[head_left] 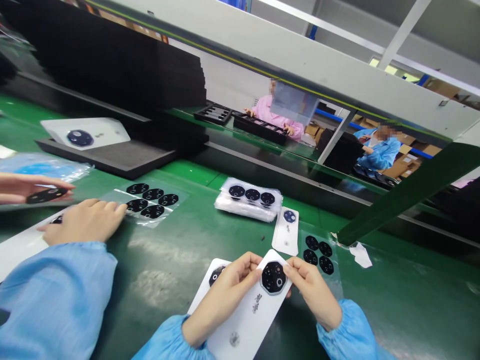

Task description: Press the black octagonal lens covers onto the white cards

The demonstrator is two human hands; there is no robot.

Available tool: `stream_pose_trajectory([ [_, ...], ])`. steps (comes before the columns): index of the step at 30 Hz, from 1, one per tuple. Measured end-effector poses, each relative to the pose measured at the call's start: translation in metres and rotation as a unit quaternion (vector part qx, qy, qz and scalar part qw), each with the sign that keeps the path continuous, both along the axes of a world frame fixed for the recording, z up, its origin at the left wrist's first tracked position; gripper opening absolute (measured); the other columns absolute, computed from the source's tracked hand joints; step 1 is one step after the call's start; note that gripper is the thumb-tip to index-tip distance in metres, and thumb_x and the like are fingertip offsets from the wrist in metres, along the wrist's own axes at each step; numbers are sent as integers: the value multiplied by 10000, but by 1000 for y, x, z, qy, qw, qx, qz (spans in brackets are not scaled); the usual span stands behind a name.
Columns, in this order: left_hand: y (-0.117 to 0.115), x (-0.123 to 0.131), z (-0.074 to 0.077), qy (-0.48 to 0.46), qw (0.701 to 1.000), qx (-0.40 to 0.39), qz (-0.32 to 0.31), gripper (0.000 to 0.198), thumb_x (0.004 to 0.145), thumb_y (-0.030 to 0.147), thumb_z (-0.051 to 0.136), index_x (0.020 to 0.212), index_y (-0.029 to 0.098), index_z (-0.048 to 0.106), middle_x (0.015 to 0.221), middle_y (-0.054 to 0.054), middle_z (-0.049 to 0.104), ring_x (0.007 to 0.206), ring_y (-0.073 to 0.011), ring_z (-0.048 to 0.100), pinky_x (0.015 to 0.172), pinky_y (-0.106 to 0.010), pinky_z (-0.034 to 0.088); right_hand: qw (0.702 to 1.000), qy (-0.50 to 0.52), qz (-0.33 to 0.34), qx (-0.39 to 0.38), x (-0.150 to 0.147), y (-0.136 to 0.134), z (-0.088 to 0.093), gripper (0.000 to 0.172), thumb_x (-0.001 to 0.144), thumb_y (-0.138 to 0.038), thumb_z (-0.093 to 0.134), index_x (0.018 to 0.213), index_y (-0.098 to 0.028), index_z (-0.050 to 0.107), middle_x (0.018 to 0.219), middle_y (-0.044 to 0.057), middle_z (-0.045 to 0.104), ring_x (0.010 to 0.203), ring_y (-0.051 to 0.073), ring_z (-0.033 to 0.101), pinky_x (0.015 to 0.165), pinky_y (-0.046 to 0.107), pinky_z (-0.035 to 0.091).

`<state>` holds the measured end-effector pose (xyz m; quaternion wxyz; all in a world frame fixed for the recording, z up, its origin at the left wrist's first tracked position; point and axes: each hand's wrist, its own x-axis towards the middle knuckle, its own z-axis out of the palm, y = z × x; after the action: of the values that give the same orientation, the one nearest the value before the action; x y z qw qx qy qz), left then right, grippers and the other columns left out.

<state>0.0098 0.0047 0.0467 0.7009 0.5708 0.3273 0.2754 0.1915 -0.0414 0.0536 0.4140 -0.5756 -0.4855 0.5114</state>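
Between my two hands is a white phone back panel (258, 310), tilted, with dark lettering and a black octagonal camera cover (273, 277) near its top. My left hand (228, 290) grips the panel's upper left edge with thumb and fingers. My right hand (313, 287) pinches the upper right edge, its thumb at the rim of the camera cover. Under my left hand lies a second white panel (202, 285), partly hidden, its dark camera area showing. Just beyond my hands rests a small stack of white panels (285, 242). To the right, a clear sheet (335, 245) carries several black camera covers.
At left a co-worker's hands (88, 220) work beside another sheet of black covers (152, 200). A pile of clear sheets (247, 207) sits ahead. A black foam tray (131, 155) holds a white panel (90, 132). A green post (405, 195) rises at right; people sit beyond.
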Motion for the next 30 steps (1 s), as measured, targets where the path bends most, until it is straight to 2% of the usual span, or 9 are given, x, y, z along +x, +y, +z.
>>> stream_pose_trajectory([
  [8, 0, 1, 3, 10, 1000, 5, -3, 232, 860, 406, 489, 897, 181, 528, 803, -12, 617, 729, -158, 564, 641, -246, 419, 1000, -9, -1, 6, 2, 0, -3, 409, 782, -559, 567, 692, -164, 514, 587, -29, 514, 533, 110, 493, 524, 250, 418],
  [13, -2, 2, -1, 34, 997, 53, -41, 240, 817, 327, 560, 1025, 225, 496, 933, 3, 613, 862, -181, 574, 741, -259, 438, 999, -26, 3, 25, 3, -2, -2, 388, 815, -541, 534, 704, -171, 504, 607, -34, 492, 563, 112, 489, 548, 253, 423],
  [18, -6, 4, -14, 101, 992, 80, -17, 364, 814, 391, 530, 1138, 228, 493, 1057, -37, 622, 895, -211, 584, 763, -271, 454, 996, -53, 74, 26, 9, -3, 6, 292, 870, -450, 495, 810, -169, 549, 717, -10, 541, 633, 122, 522, 597, 256, 448],
  [21, -8, 1, -13, 132, 985, 106, -15, 434, 819, 418, 514, 1212, 236, 475, 1141, -47, 619, 938, -228, 591, 796, -278, 459, 992, -53, 117, 1, 15, 1, 11, 229, 837, -397, 559, 879, -173, 566, 763, 0, 561, 670, 131, 537, 590, 245, 463],
  [24, -9, -1, -9, 134, 978, 157, -17, 382, 846, 393, 480, 1205, 264, 489, 1149, -25, 635, 1009, -227, 584, 832, -260, 445, 988, -59, 138, -24, 21, 6, 14, 188, 809, -357, 587, 803, -173, 545, 724, -5, 555, 635, 130, 543, 585, 252, 476],
  [27, -9, -1, -9, 137, 968, 208, -30, 340, 871, 374, 439, 1191, 270, 490, 1092, -26, 662, 942, -226, 610, 789, -268, 450, 984, -118, 135, -18, 22, 7, 16, 150, 815, -300, 566, 736, -185, 511, 671, -14, 561, 593, 132, 555, 582, 256, 461],
  [30, -11, 1, -15, 132, 965, 227, -16, 351, 878, 375, 438, 1213, 276, 473, 1093, -42, 663, 932, -249, 613, 781, -292, 445, 972, -205, 114, 31, 17, 3, 17, 161, 849, -278, 523, 709, -202, 498, 621, -26, 559, 592, 137, 560, 589, 247, 430],
])
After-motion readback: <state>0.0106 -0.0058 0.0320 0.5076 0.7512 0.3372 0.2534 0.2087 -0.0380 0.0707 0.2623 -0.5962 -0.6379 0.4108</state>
